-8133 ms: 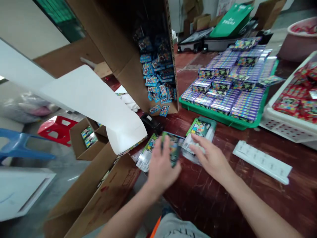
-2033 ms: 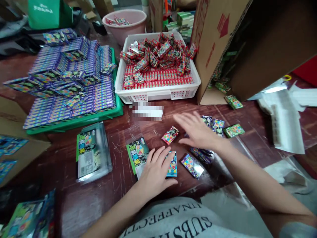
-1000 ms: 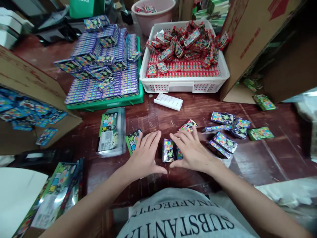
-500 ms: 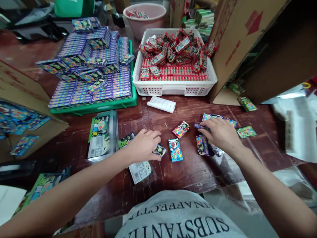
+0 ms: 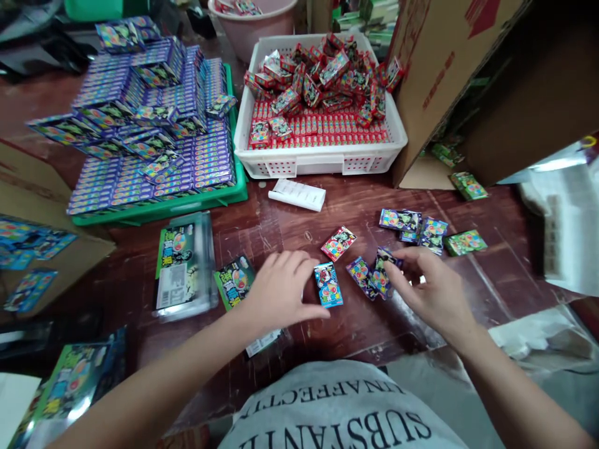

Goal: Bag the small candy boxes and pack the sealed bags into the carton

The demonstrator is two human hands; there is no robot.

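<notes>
Small colourful boxes lie loose on the dark wooden table (image 5: 468, 293). My left hand (image 5: 281, 290) rests on a green-labelled clear pack (image 5: 233, 280), fingers curled together, fingertips against the left edge of a blue box (image 5: 328, 285). My right hand (image 5: 433, 296) pinches a purple box (image 5: 380, 275) that stands tilted on the table, right beside another purple box (image 5: 359, 272). A red box (image 5: 337, 243) lies just beyond them. More purple boxes (image 5: 400, 219) and a green box (image 5: 465, 242) lie further right.
A green tray (image 5: 159, 211) stacked with purple boxes sits at the back left, beside a white basket (image 5: 318, 163) of red boxes. A white strip (image 5: 297, 194) lies before the basket. Cardboard cartons stand at right (image 5: 435, 75) and left (image 5: 51, 249). A clear pack (image 5: 185, 265) lies left.
My left hand has let go of a purple box and shifted onto the blue one. My right hand has drawn back toward me with a purple box pinched in its fingers.
</notes>
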